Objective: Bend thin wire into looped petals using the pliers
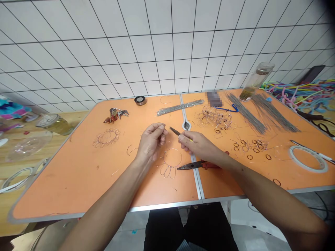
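My left hand [153, 139] is closed, thumb and fingertips pinched together; whatever they grip is too small to make out. Its fingertips are close to the tip of a slim dark pointed tool [175, 131] with a bit of yellow on it, which my right hand [196, 142] grips. Below the hands lies a flower-shaped loop of thin wire [172, 166], its round centre ringed by petal loops. Red-handled long-nose pliers [190, 165] lie with their jaws beside it, the handles partly under my right forearm. A finished-looking wire flower [106, 138] lies further left.
At the back are a roll of tape [140, 100], keys [119, 113] and a bundle of straight wires [180, 107]. Tangled wire [214, 118], small dark rings [250, 157], more wire bundles [246, 113], a glass bottle [255, 83] and a white ring [309, 168] are on the right.
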Tool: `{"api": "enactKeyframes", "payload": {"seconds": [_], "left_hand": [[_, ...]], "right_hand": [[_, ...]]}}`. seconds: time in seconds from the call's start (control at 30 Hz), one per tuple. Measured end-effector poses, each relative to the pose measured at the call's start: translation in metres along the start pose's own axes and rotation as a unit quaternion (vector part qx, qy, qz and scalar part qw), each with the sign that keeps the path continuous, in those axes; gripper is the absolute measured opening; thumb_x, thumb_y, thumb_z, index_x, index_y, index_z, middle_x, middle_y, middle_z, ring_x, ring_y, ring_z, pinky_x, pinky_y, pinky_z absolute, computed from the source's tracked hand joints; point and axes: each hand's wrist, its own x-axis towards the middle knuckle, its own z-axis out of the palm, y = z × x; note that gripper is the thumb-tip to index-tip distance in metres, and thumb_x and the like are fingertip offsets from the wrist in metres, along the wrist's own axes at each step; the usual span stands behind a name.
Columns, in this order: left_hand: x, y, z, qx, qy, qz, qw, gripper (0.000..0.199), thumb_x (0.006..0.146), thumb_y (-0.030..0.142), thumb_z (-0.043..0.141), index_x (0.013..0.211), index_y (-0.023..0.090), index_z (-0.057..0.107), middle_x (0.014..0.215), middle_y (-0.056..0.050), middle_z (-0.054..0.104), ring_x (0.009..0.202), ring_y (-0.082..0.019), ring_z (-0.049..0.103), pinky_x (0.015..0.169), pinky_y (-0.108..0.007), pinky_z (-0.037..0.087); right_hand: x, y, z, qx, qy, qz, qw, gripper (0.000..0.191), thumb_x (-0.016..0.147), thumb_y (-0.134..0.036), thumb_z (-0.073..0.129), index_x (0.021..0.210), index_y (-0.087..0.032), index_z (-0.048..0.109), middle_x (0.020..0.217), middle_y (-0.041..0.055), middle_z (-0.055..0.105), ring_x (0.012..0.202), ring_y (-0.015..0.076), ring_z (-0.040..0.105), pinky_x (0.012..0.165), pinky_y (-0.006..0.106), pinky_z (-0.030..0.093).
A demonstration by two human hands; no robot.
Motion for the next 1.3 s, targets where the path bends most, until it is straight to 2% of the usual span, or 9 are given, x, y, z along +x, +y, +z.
{"api": "enactKeyframes", "payload": {"seconds": [0.1, 0.2, 0.37, 0.47, 0.63, 0.8, 0.9, 1.1, 1.3], "left_hand": [[-0.004, -0.001, 0.003, 0.019, -0.011, 0.02, 1.0, 0.032, 0.075, 0.029, 0.095, 0.097, 0.016, 0.077, 0.073, -0.001, 0.077, 0.051, -0.007, 0.052, 0.048, -0.02, 0.036], [-0.007, 0.0, 0.007, 0.017, -0.035, 0.028, 0.999, 0.029, 0.076, 0.028, 0.092, 0.098, 0.016, 0.077, 0.074, -0.002, 0.078, 0.051, -0.007, 0.051, 0.049, -0.021, 0.035], [-0.007, 0.002, 0.008, 0.019, -0.059, 0.028, 0.998, 0.024, 0.083, 0.029, 0.089, 0.099, 0.018, 0.075, 0.08, -0.005, 0.083, 0.051, -0.008, 0.052, 0.051, -0.024, 0.039], [-0.008, 0.003, 0.008, 0.018, -0.067, 0.03, 0.997, 0.024, 0.085, 0.03, 0.089, 0.099, 0.018, 0.074, 0.083, -0.006, 0.085, 0.051, -0.008, 0.052, 0.051, -0.024, 0.038], [-0.01, 0.003, 0.008, 0.028, -0.074, 0.03, 0.996, 0.027, 0.087, 0.037, 0.09, 0.099, 0.018, 0.073, 0.087, -0.007, 0.087, 0.051, -0.008, 0.051, 0.05, -0.025, 0.037], [-0.009, 0.0, 0.006, 0.045, -0.087, 0.042, 0.994, 0.032, 0.087, 0.042, 0.092, 0.099, 0.019, 0.074, 0.089, -0.008, 0.088, 0.051, -0.008, 0.052, 0.05, -0.025, 0.039], [-0.009, -0.001, 0.004, 0.055, -0.092, 0.047, 0.993, 0.032, 0.087, 0.042, 0.093, 0.099, 0.018, 0.075, 0.089, -0.009, 0.088, 0.053, -0.008, 0.054, 0.052, -0.024, 0.043], [-0.011, 0.001, 0.004, 0.075, -0.089, 0.043, 0.992, 0.029, 0.09, 0.041, 0.091, 0.098, 0.018, 0.076, 0.089, -0.008, 0.089, 0.053, -0.008, 0.058, 0.053, -0.023, 0.046], [-0.012, 0.003, 0.005, 0.088, -0.081, 0.046, 0.992, 0.022, 0.093, 0.036, 0.087, 0.096, 0.017, 0.076, 0.089, -0.007, 0.089, 0.053, -0.008, 0.059, 0.052, -0.022, 0.048]], "right_hand": [[0.004, 0.002, -0.004, -0.068, 0.029, -0.035, 0.997, 0.042, 0.118, -0.059, 0.052, 0.096, -0.026, 0.064, 0.095, 0.0034, 0.073, 0.085, 0.0212, 0.069, 0.075, 0.035, 0.052], [0.008, 0.003, -0.009, -0.128, 0.08, -0.064, 0.987, 0.041, 0.116, -0.055, 0.055, 0.088, -0.026, 0.062, 0.087, 0.0025, 0.071, 0.083, 0.0223, 0.066, 0.077, 0.037, 0.049], [0.012, 0.008, -0.012, -0.019, 0.039, -0.04, 0.998, 0.05, 0.115, -0.069, 0.058, 0.098, -0.025, 0.071, 0.093, 0.0063, 0.076, 0.079, 0.0226, 0.069, 0.073, 0.037, 0.057], [0.012, 0.01, -0.013, -0.056, 0.048, -0.063, 0.995, 0.049, 0.118, -0.066, 0.055, 0.096, -0.025, 0.071, 0.091, 0.0053, 0.075, 0.08, 0.0226, 0.068, 0.075, 0.038, 0.054], [0.012, 0.004, -0.012, -0.223, 0.1, -0.107, 0.964, 0.039, 0.117, -0.053, 0.052, 0.092, -0.027, 0.066, 0.086, 0.0047, 0.073, 0.083, 0.0266, 0.066, 0.078, 0.042, 0.045], [0.012, 0.004, -0.011, -0.284, 0.119, -0.139, 0.941, 0.034, 0.115, -0.052, 0.051, 0.108, -0.026, 0.072, 0.104, 0.0117, 0.081, 0.101, 0.0339, 0.074, 0.089, 0.046, 0.05], [0.012, 0.009, -0.011, -0.326, 0.128, -0.155, 0.924, 0.038, 0.118, -0.051, 0.049, 0.113, -0.024, 0.075, 0.112, 0.0155, 0.083, 0.107, 0.0366, 0.078, 0.087, 0.046, 0.051], [0.013, 0.02, -0.009, -0.386, 0.182, -0.213, 0.879, 0.038, 0.12, -0.047, 0.051, 0.116, -0.021, 0.079, 0.108, 0.0131, 0.084, 0.102, 0.0335, 0.08, 0.077, 0.042, 0.049], [0.013, 0.023, -0.009, -0.407, 0.185, -0.232, 0.864, 0.037, 0.122, -0.045, 0.052, 0.117, -0.021, 0.08, 0.107, 0.0126, 0.084, 0.1, 0.0324, 0.081, 0.075, 0.04, 0.048]]}}
